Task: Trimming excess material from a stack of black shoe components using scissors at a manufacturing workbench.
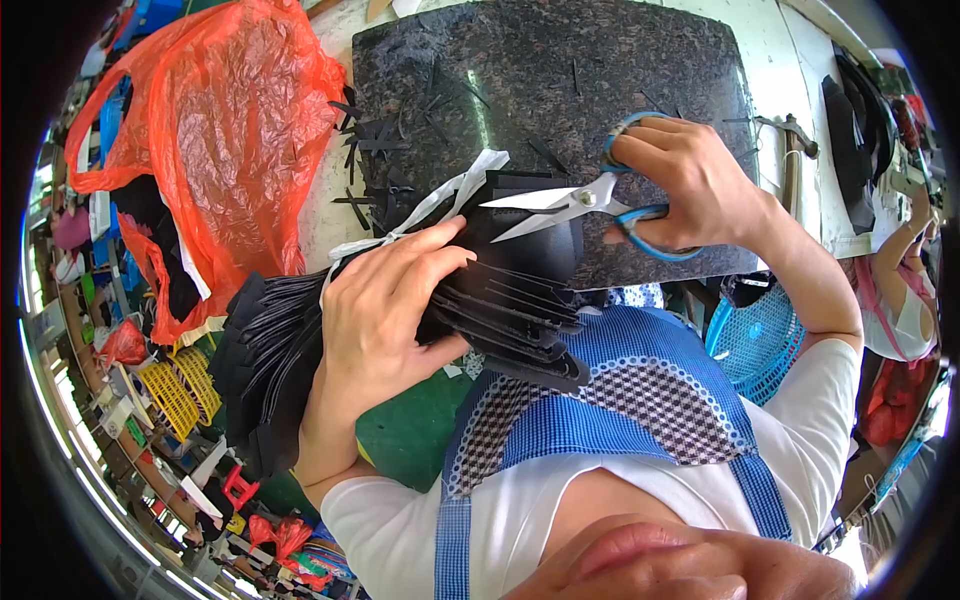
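My left hand point(375, 305) is wrapped round a thick bundle of black flat pieces point(265, 345), which fan out on both sides of it. A white strip point(430, 210) is tied round the bundle and its loose end sticks up. In my right hand point(690, 180) is a pair of scissors point(590, 197) with blue-and-grey handles, fingers through the loops. Their blades are spread apart and point left, just over the black pieces at the bundle's right side. Whether the blades touch any piece, I cannot tell.
Under the work lies a dark speckled stone slab point(560, 80) with thin black offcuts point(375, 140) at its left. A red plastic bag point(235, 130) is beyond the bundle to the left. A hammer point(792, 150) lies right of the slab, a blue basket point(757, 340) below. Another person point(900, 290) is at far right.
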Available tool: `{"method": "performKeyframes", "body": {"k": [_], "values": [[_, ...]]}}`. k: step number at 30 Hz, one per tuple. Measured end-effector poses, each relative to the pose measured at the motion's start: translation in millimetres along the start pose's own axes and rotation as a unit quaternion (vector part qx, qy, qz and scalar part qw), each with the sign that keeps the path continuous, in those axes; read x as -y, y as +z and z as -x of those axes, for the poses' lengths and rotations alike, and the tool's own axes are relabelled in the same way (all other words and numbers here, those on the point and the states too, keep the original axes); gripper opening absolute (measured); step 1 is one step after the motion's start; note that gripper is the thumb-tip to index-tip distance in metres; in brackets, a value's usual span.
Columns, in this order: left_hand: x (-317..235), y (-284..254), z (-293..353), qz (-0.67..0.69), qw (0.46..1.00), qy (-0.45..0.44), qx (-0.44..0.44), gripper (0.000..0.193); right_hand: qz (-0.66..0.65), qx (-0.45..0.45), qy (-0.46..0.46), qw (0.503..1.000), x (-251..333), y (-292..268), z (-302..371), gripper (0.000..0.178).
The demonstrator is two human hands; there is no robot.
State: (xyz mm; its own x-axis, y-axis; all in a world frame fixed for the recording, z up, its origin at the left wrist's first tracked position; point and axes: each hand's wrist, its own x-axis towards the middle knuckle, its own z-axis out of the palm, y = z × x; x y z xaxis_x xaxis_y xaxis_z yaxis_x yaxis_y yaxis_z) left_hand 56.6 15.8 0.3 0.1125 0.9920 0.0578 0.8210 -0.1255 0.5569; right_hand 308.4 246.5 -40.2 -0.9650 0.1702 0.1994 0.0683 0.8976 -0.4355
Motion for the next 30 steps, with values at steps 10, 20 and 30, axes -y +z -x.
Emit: {"method": "performKeyframes", "body": {"k": [10, 20, 30], "values": [[3, 0, 4, 0.016, 1.000, 0.010, -0.019, 0.068, -0.057, 0.061, 0.077, 0.994, -2, -2, 17, 0.047], [3, -1, 2, 0.018, 1.000, 0.024, -0.009, 0.068, 0.100, 0.054, 0.034, 0.993, -6, -20, 16, 0.053], [1, -1, 1, 0.019, 1.000, 0.023, -0.007, 0.066, 0.045, 0.103, 0.059, 0.992, -6, -18, 19, 0.048]]}}
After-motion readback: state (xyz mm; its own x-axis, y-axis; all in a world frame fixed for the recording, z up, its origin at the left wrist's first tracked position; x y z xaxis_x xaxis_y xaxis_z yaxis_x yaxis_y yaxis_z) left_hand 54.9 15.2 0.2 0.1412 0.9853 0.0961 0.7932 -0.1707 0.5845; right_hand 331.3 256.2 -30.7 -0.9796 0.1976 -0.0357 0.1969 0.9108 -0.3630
